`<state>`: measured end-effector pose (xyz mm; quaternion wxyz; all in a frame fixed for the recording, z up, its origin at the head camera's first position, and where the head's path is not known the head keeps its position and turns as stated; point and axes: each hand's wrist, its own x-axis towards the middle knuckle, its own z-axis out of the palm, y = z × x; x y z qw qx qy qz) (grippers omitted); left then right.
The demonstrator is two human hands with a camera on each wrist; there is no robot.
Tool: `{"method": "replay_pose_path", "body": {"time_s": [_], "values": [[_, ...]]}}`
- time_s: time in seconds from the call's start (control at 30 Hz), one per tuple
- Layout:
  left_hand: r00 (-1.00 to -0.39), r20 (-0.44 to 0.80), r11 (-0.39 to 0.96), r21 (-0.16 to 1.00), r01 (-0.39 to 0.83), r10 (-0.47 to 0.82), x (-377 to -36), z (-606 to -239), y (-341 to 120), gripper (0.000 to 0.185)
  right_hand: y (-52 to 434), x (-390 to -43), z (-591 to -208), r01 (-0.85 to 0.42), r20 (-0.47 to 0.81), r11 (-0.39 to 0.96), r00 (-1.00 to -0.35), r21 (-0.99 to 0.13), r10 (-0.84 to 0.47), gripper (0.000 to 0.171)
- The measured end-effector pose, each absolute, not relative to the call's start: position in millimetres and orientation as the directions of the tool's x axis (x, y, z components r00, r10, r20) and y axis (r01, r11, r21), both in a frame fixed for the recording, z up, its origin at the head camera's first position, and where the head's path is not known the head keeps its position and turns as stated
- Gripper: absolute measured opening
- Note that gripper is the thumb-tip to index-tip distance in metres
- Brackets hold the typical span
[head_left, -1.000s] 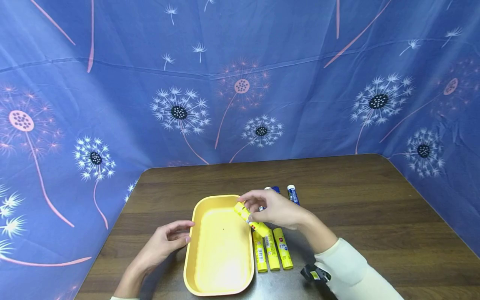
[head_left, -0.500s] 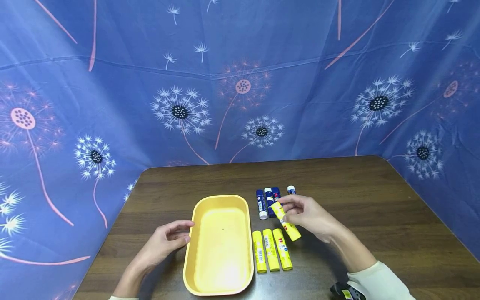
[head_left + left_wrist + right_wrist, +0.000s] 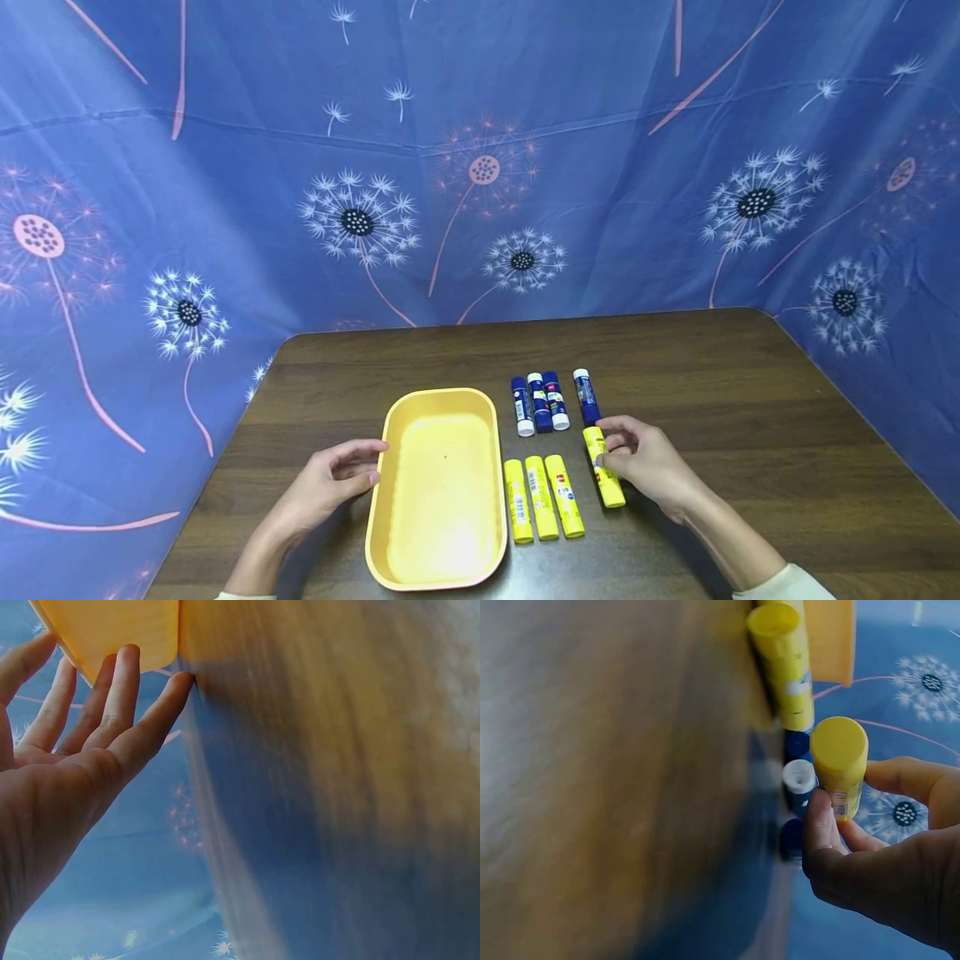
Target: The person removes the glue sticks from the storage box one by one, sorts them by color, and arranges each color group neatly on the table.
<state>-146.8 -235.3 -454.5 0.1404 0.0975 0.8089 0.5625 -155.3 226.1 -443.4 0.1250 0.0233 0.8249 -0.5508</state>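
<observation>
My right hand (image 3: 654,463) pinches a yellow glue stick (image 3: 604,475) between thumb and fingers, right of a row of yellow glue sticks (image 3: 542,498). In the right wrist view the held glue stick (image 3: 841,761) shows its yellow end, and it looks raised off the table. Just beyond its far end lies a blue glue stick (image 3: 586,395) with a white cap. At the left, my left hand (image 3: 326,483) touches the side of a yellow tray (image 3: 376,517). The left wrist view shows that hand (image 3: 90,750) with its fingers mostly straight against the tray's wall (image 3: 150,634).
Several blue glue sticks (image 3: 538,402) lie behind the yellow row, to the right of the tray. The brown wooden table (image 3: 750,400) extends to the right and back, where a blue dandelion-print cloth (image 3: 637,208) hangs.
My right hand has carried the yellow glue stick from beside the tray's rim rightwards, past the yellow row, and lower. My left hand and the tray have stayed in place.
</observation>
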Motion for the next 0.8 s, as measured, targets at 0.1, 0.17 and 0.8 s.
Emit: {"method": "replay_pose_path", "body": {"time_s": [0.1,0.17,0.8], "values": [[-0.941,-0.115,0.341,0.940,0.001,0.318,-146.5,-452.3,-234.8,0.050,228.9,-150.9,-448.5,0.186,-0.243,0.408,-0.965,-0.894,-0.093,0.060],[-0.940,-0.107,0.330,0.944,0.006,0.323,-146.5,-450.7,-234.6,0.050,228.7,-148.8,-451.5,0.192,-0.252,0.424,-0.964,-0.885,-0.089,0.059],[-0.938,-0.094,0.378,0.925,0.042,0.334,-145.8,-442.0,-234.3,0.056,217.1,-145.3,-456.9,0.170,-0.227,0.624,-0.974,-0.762,-0.011,0.058]]}}
